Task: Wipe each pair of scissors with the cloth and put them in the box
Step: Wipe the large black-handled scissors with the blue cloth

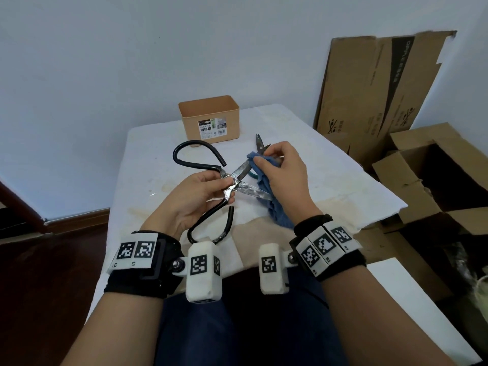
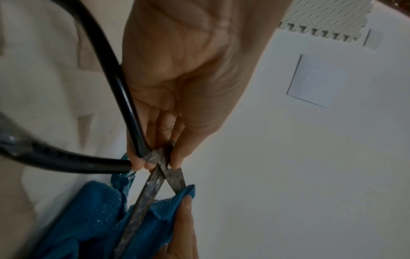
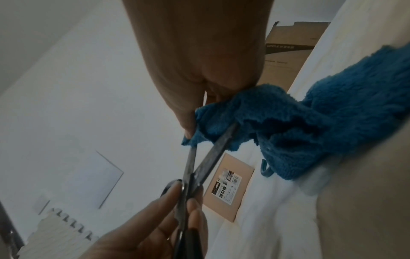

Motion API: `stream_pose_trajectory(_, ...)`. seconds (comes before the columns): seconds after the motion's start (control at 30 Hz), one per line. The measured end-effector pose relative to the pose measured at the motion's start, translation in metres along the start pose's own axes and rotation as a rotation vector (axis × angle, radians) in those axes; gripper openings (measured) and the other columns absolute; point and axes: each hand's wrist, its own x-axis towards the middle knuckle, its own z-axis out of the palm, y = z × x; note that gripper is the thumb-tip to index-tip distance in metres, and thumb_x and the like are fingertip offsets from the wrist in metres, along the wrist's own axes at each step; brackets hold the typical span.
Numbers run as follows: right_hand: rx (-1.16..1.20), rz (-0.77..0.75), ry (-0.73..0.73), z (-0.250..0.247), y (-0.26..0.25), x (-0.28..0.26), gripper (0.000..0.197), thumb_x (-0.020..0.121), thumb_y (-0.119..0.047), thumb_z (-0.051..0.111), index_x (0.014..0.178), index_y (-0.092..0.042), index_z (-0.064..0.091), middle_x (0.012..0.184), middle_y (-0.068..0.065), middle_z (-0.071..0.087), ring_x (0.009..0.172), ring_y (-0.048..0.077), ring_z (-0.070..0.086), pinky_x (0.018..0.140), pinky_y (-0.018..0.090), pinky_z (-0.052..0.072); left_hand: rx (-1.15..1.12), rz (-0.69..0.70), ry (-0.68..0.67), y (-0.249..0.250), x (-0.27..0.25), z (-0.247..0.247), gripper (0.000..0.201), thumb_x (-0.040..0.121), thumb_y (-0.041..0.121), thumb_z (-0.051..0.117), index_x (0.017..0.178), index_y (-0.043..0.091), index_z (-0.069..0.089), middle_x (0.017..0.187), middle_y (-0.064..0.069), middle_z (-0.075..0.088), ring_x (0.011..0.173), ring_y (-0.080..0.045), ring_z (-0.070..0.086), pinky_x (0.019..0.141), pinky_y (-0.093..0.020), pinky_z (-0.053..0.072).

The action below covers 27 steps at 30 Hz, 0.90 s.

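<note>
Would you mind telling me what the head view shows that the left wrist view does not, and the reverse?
Only the head view shows the tan box, the small snips lying on the table beyond the right hand, and the cardboard cartons. Only the left wrist view shows the left hand from the palm side, fingertips pinching at the pivot. Both show the large black-handled scissors open, with the blue cloth on one blade.

Fluffy blue cloth (image 1: 264,178), scissors (image 1: 239,180) of dull blotchy metal, glossy black handles.
</note>
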Motion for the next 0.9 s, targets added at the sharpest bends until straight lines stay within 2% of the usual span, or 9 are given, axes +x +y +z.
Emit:
stream_pose_trajectory(0.1, -0.107, 0.08, -0.055, -0.0027, 0.0038, 0.0025, 0.023, 0.089, -0.035, 0.067, 0.092, -0.016, 0.056, 0.094, -0.001, 0.059, 0.083, 0.008, 0.055, 0.063, 0.011, 0.04, -0.036, 0.012, -0.026, -0.0001, -0.001, 0.0028, 0.003, 0.091, 0.001, 0.065, 0.089, 0.003, 0.063, 0.084, -0.008, 0.067, 0.068, -0.015, 0.066, 0.07, -0.025, 0.06)
stream_pose_trajectory(0.13, -0.121, 0.1, -0.089, -0.0035, 0.0049, 0.0031, 0.027, 0.089, -0.037, 0.066, 0.09, -0.012, 0.058, 0.088, 0.001, 0.06, 0.076, 0.008, 0.053, 0.057, 0.008, 0.038, -0.038, 0.017, -0.044, 0.0004, -0.0011, 0.0036, 0.002, 0.09, -0.001, 0.065, 0.091, 0.002, 0.064, 0.083, -0.008, 0.067, 0.068, -0.014, 0.065, 0.07, -0.025, 0.06)
stream_pose_trajectory(0.2, -0.134, 0.103, -0.129, -0.0037, 0.0063, 0.0045, 0.036, 0.09, -0.039, 0.065, 0.09, -0.002, 0.063, 0.084, 0.011, 0.063, 0.067, 0.01, 0.05, 0.051, 0.01, 0.035, -0.029, 0.018, -0.066, 0.0013, -0.0005, 0.0047, 0.006, 0.089, -0.004, 0.065, 0.094, 0.0, 0.064, 0.08, -0.008, 0.067, 0.066, -0.013, 0.065, 0.069, -0.023, 0.059)
stream_pose_trajectory(0.3, -0.122, 0.101, -0.14, -0.0034, 0.0049, 0.0056, 0.044, 0.088, -0.041, 0.066, 0.089, 0.003, 0.062, 0.088, 0.021, 0.064, 0.064, 0.012, 0.047, 0.05, 0.015, 0.033, -0.015, 0.024, -0.069, 0.0019, 0.0003, 0.0052, 0.008, 0.088, -0.004, 0.065, 0.095, 0.001, 0.063, 0.08, -0.006, 0.07, 0.066, -0.011, 0.067, 0.068, -0.023, 0.06)
stream_pose_trajectory(0.4, -0.084, 0.131, -0.159, -0.0047, 0.0021, 0.0063, 0.045, 0.087, -0.042, 0.068, 0.088, 0.003, 0.063, 0.086, 0.022, 0.062, 0.062, 0.011, 0.047, 0.051, 0.017, 0.036, -0.02, 0.036, -0.085, 0.0024, -0.0005, 0.0048, 0.015, 0.083, 0.0, 0.069, 0.097, 0.001, 0.063, 0.083, -0.006, 0.071, 0.068, -0.012, 0.068, 0.068, -0.022, 0.059)
stream_pose_trajectory(0.5, -0.08, 0.141, -0.158, -0.006, 0.0016, 0.0062, 0.051, 0.086, -0.045, 0.068, 0.085, 0.005, 0.06, 0.078, 0.021, 0.056, 0.063, 0.013, 0.045, 0.058, 0.027, 0.035, -0.016, 0.051, -0.101, 0.0029, -0.002, 0.0045, 0.024, 0.074, 0.006, 0.073, 0.095, 0.002, 0.063, 0.083, -0.005, 0.072, 0.069, -0.012, 0.069, 0.068, -0.022, 0.058)
stream_pose_trajectory(0.57, -0.053, 0.146, -0.163, -0.0059, 0.0019, 0.0066, 0.054, 0.084, -0.047, 0.069, 0.085, 0.006, 0.059, 0.078, 0.025, 0.055, 0.064, 0.016, 0.045, 0.06, 0.03, 0.036, -0.016, 0.064, -0.106, 0.0028, -0.0026, 0.0037, 0.025, 0.071, 0.006, 0.073, 0.095, 0.004, 0.063, 0.083, -0.004, 0.073, 0.07, -0.012, 0.069, 0.068, -0.022, 0.059)
stream_pose_trajectory(0.73, -0.031, 0.149, -0.177, -0.0036, 0.0, 0.0055, 0.054, 0.085, -0.044, 0.07, 0.081, 0.007, 0.056, 0.071, 0.013, 0.047, 0.064, 0.017, 0.042, 0.06, 0.03, 0.034, -0.054, 0.074, -0.089, 0.0029, -0.0043, 0.002, 0.023, 0.071, 0.001, 0.071, 0.092, 0.003, 0.062, 0.081, -0.006, 0.072, 0.067, -0.013, 0.069, 0.065, -0.023, 0.059)
stream_pose_trajectory(0.9, -0.048, 0.132, -0.163, -0.0005, 0.002, 0.0054, 0.057, 0.087, -0.047, 0.067, 0.084, 0.009, 0.056, 0.072, 0.014, 0.046, 0.064, 0.017, 0.041, 0.06, 0.03, 0.033, -0.061, 0.079, -0.089, 0.0026, -0.0057, 0.0016, 0.022, 0.07, 0.001, 0.07, 0.091, 0.004, 0.063, 0.079, -0.004, 0.073, 0.066, -0.013, 0.069, 0.065, -0.024, 0.059)
